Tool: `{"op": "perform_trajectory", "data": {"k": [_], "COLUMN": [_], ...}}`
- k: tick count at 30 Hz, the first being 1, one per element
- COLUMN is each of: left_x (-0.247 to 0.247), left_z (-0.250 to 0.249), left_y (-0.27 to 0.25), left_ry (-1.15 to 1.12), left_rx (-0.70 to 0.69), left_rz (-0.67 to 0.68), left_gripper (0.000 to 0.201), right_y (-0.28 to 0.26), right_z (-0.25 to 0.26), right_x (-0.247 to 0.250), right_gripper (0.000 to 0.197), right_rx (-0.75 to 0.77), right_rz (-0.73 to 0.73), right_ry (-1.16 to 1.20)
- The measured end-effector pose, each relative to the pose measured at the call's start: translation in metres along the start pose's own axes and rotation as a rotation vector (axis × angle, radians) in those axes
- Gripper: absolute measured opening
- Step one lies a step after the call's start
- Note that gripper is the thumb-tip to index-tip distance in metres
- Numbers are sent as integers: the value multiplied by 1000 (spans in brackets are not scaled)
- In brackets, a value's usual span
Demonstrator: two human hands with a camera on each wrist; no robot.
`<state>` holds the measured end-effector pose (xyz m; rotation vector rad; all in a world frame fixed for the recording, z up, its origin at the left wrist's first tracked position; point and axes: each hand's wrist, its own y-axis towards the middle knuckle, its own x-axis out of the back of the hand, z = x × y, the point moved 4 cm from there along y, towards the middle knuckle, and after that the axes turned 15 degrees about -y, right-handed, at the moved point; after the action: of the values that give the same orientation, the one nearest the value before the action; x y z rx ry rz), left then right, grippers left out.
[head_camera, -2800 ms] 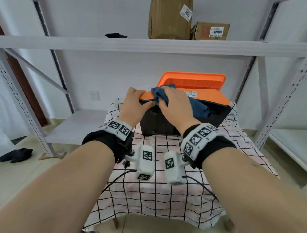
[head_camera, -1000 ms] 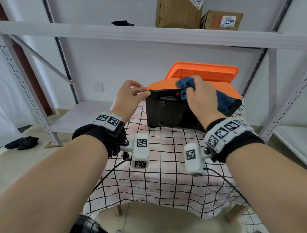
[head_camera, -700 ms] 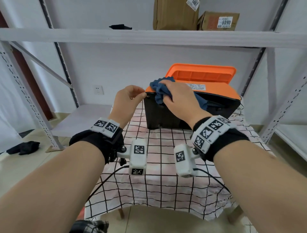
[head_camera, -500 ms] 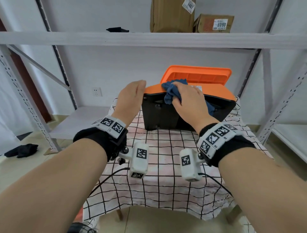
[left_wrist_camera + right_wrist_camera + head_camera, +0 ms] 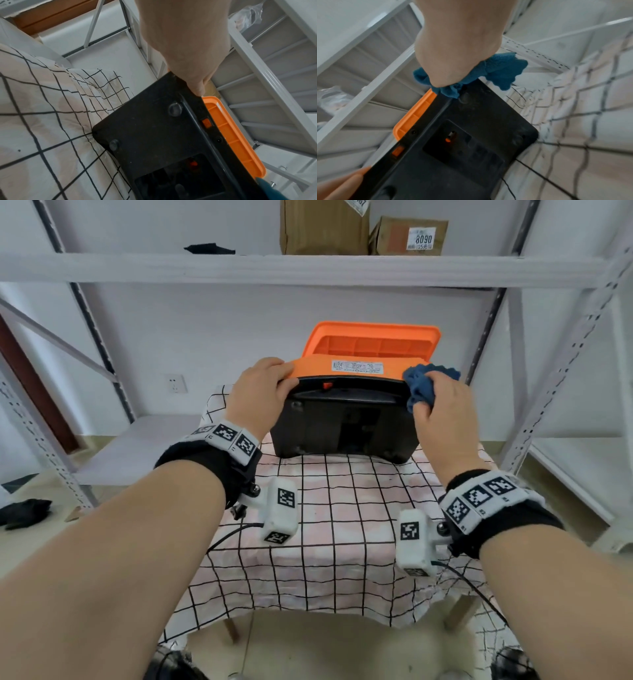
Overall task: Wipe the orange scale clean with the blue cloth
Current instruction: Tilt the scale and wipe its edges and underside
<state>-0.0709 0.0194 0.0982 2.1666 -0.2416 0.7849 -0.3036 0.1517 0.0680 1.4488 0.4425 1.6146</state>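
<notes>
The orange scale stands tipped on edge, black plastic underside facing the person, long axis left-right. Left hand grips its corner; right hand clutches the fuzzy blue cloth.

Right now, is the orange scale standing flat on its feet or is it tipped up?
Tipped up. The orange scale stands on one edge on the checked tablecloth; its black underside with the round feet faces the camera.

Orange-black scale, blue cloth
</notes>
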Motion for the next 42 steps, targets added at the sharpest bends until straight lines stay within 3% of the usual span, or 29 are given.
{"op": "perform_trajectory", "data": {"k": [3, 7, 12, 15, 17, 20, 23, 27, 31, 34, 38, 42], "left_x": [0, -4, -10, -12, -15, -25, -42, -48, -47, -45, -41, -41], "left_z": [0, 7, 23, 37, 43, 48, 55, 58, 37, 27, 35, 34], "left_y": [-2, -2, -5, -7, -10, -23, -34, -25, -11, -8, -13, -16], "left_ry": [-25, -83, -225, -485, -673, -805, -846, -827, -763, -689, -713, -702], "left_rx": [6, 24, 48, 118, 167, 226, 295, 312, 237, 206, 233, 263], "left_rz": [-22, -83, -141, -168, -190, -264, -304, -335, -347, -302, -289, -291], "left_gripper": [36, 36, 35, 39, 40, 22, 9, 23, 16, 19, 25, 27], "right_y": [-9, 13, 27, 26, 22, 6, -13, -5, -14, -9, 3, 0], "right_z": [0, 19, 88, 107, 98, 69, 55, 70, 99, 98, 58, 10], "right_x": [-1, -4, -33, -47, -49, -47, -55, -58, -64, -60, -50, -39], "right_gripper": [45, 26, 29, 32, 37, 41, 39, 40, 45, 42, 39, 42], "right_rx": [-25, -14, 245, 366, 406, 331, 249, 144, 380, 452, 307, 71], "right_rz": [-51, -14, 86, 133, 99, -81, -264, -315, -259, -217, -182, -207], "right_ry": [-1, -193, -112, -14, -27, -94, -101, 73, 147, 153, 97, -166]}}
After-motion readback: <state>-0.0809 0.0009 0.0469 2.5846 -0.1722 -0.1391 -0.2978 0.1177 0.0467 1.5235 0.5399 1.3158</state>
